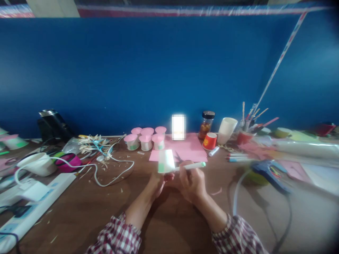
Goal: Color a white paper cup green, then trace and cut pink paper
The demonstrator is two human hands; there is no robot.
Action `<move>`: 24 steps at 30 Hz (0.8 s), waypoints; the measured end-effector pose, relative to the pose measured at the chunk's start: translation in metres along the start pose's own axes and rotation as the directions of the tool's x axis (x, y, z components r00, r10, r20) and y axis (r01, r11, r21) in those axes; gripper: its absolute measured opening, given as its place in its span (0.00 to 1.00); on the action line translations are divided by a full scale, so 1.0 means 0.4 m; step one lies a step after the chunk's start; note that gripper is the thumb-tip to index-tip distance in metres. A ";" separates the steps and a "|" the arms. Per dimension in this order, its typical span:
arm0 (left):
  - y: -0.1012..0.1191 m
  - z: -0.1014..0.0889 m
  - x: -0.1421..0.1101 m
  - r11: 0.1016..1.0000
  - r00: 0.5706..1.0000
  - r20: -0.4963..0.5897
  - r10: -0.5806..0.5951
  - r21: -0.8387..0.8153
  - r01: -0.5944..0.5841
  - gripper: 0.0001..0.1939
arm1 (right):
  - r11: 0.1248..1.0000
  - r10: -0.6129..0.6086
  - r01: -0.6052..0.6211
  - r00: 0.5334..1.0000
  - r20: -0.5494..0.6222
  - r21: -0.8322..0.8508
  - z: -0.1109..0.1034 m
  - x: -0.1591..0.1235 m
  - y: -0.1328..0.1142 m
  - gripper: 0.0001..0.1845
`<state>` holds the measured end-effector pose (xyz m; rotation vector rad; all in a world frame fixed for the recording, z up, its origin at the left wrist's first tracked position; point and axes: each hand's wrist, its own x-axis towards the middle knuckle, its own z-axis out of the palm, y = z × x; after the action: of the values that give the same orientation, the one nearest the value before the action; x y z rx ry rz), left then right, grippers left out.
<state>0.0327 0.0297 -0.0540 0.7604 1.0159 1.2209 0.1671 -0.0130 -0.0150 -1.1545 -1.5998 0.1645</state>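
Head view: pink-topped cups (146, 141) beyond left hand (160, 181)

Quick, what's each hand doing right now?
Left hand: closed on the white cup.
Right hand: closed on the marker.

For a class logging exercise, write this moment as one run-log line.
left hand: holds white cup | right hand: holds marker | beyond: pink sheet, pink-topped cups

In front of me stands 1 wide blue panel (137, 70), its top edge trimmed with shiny red, white and blue tape (180, 12). Below it runs my dark brown wooden bench (106, 208), brighter toward the right.
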 end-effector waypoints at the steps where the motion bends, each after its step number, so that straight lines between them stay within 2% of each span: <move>1: 0.001 0.001 -0.001 1.000 1.000 0.009 -0.005 0.003 0.005 0.17 | 1.000 0.005 -0.005 1.000 -0.003 0.004 0.000 0.000 0.000 0.08; 8: 0.001 -0.002 -0.009 1.000 1.000 0.022 0.009 -0.009 -0.009 0.16 | 0.999 0.027 -0.028 0.999 0.026 0.023 -0.001 0.000 0.002 0.08; 15: 0.011 0.004 -0.012 1.000 0.999 0.044 -0.020 0.005 0.020 0.15 | 0.998 0.050 -0.049 0.999 -0.017 0.032 0.004 -0.004 0.009 0.09; 21: 0.011 0.002 -0.015 1.000 0.999 0.037 -0.011 -0.016 0.011 0.21 | 0.995 0.075 -0.076 0.997 0.011 0.070 0.005 -0.005 0.009 0.08; 24: 0.013 0.001 -0.017 1.000 0.999 0.039 -0.010 -0.019 0.011 0.20 | 0.993 0.083 -0.084 0.996 0.013 0.078 0.004 -0.005 0.008 0.08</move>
<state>0.0308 0.0239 -0.0477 0.7598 0.9738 1.2008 0.1678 -0.0120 -0.0191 -1.1616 -1.5410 0.2863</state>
